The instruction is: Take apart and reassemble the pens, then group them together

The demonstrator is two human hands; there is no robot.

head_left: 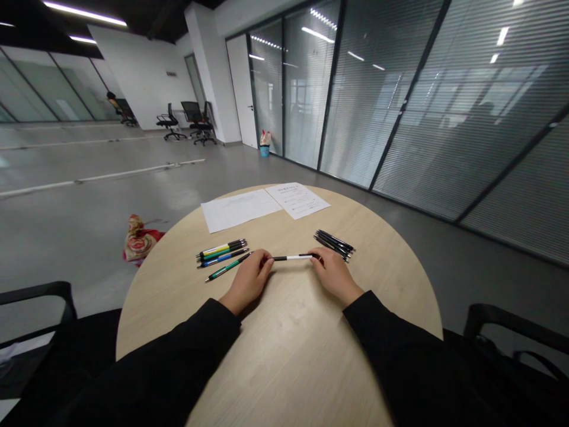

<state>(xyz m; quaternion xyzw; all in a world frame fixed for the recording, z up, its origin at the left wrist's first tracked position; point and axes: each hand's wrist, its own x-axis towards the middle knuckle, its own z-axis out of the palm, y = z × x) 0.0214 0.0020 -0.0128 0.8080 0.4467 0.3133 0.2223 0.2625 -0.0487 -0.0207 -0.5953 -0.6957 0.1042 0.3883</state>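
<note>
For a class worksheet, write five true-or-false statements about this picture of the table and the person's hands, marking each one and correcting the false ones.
1. The left hand and right hand both touch a black-and-white pen. True.
2. Two sheets of paper lie on the round wooden table. True.
3. The black pens lie to the left of the left hand. False: they lie beyond the right hand, and the coloured pens lie to the left.
4. The patterned bag sits on the table. False: it lies on the floor beside the table.
5. A small blue container stands by the glass wall. True.
</note>
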